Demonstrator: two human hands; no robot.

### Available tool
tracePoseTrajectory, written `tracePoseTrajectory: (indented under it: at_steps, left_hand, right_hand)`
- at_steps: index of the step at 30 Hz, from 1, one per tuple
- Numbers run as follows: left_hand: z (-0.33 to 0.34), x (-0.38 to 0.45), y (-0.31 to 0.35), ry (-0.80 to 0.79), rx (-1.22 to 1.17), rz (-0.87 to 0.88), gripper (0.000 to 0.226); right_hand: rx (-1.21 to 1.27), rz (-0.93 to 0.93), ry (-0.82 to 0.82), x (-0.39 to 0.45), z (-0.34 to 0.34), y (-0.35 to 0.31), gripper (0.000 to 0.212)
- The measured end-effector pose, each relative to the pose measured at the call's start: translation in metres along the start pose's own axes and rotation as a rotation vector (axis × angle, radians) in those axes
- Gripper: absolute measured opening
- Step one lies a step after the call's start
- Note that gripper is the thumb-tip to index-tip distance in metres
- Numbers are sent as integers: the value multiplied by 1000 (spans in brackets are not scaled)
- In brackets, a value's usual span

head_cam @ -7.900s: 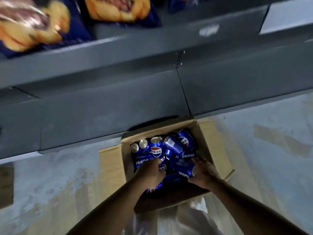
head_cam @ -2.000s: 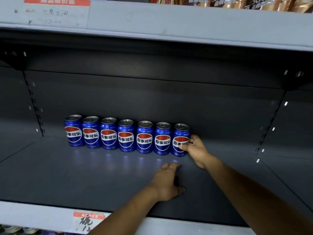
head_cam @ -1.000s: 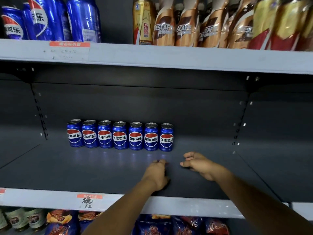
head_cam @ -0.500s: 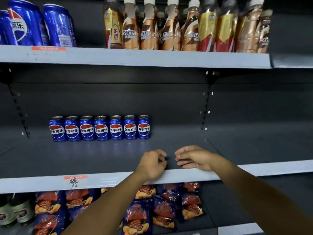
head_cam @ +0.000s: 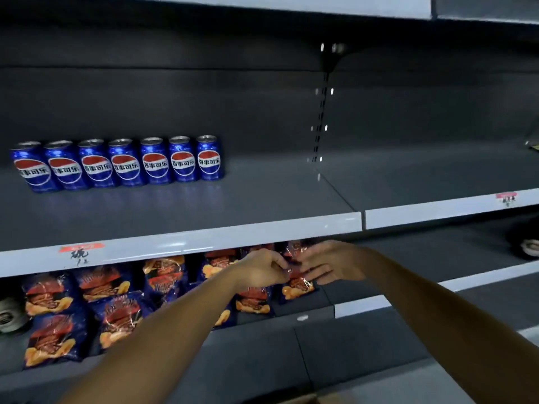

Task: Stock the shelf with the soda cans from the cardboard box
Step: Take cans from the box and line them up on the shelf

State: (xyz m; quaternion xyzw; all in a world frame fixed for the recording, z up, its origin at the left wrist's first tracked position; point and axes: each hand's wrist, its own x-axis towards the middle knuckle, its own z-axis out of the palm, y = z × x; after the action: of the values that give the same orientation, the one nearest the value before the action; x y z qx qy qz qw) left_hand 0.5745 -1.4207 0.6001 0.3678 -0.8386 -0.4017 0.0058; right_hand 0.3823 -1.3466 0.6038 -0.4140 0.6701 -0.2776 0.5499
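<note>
Soda cans (head_cam: 122, 163), seven of them, stand upright in one tight row along the back of the shelf (head_cam: 180, 243), toward its left end, labels facing out, each touching its neighbour; the rightmost can (head_cam: 208, 157) ends the row, and bare shelf runs from it to the seam where the next board begins. Both hands hang in front of and just below the shelf's pale front lip, well down and to the right of that last can. The left hand (head_cam: 262, 271) has its fingers loosely curled and nothing in them; the right hand (head_cam: 328, 265) is relaxed, fingers slack, also holding nothing, and the two fingertips nearly meet. Neither is touching a can or the shelf. Only a sliver of what may be the cardboard box (head_cam: 294, 399) shows at the bottom edge, beneath the forearms, so the next cans, I'd judge, lie straight down from both hands, about equally near to each. Snack bags (head_cam: 116, 313) fill the lower shelf behind the hands and stand close enough to be brushed on the way down. When more cans come up, the open spot is right of the row, nearer the right hand.
</note>
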Motion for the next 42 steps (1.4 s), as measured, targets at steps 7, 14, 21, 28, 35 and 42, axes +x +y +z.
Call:
tracePoseTrajectory:
  at_steps: [7,14,21,28,35,42]
  left_hand:
    - [53,21,-39,-147,6,-99,40]
    - [128,36,-101,-286,24,-212,53]
    - [197,29,-164,-357,48,-331,55]
    - [271,19,-236,-395,75,-414,57]
    - [358,15,-311,-492,200,-452,64]
    - [444,13,-384,-491,219,-489,69]
  right_hand:
    - [38,133,22,20,9,75,17]
    - [121,274,31,50,37,163,20]
    - [214,399,22,72,85,248,14]
    - [391,583,46,97,140,349,24]
    - [478,750,57,116,191,440,27]
    - [533,844,92,151,237,522,37]
